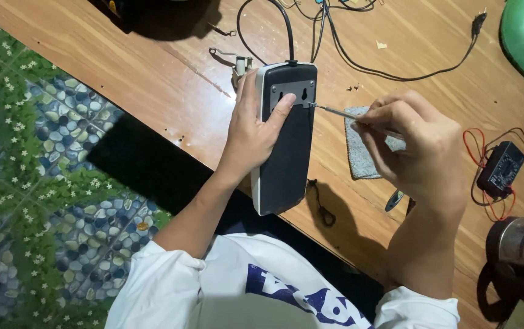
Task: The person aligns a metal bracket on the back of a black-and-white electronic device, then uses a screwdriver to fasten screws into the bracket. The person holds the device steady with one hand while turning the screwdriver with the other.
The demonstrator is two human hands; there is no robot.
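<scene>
— Grip check: my left hand (251, 135) clasps the black device (286, 134) on the tabletop (170, 73); my right hand (417, 146) pinches a thin screwdriver (335, 111).

— Step?

— Working the metal plate (292, 92), I judge; next needs steady tip pressure.

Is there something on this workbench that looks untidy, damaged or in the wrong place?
Nothing looks damaged. Small pale scraps lie on the wooden table, and black cables sprawl loosely behind the black device that the left hand steadies.
</scene>
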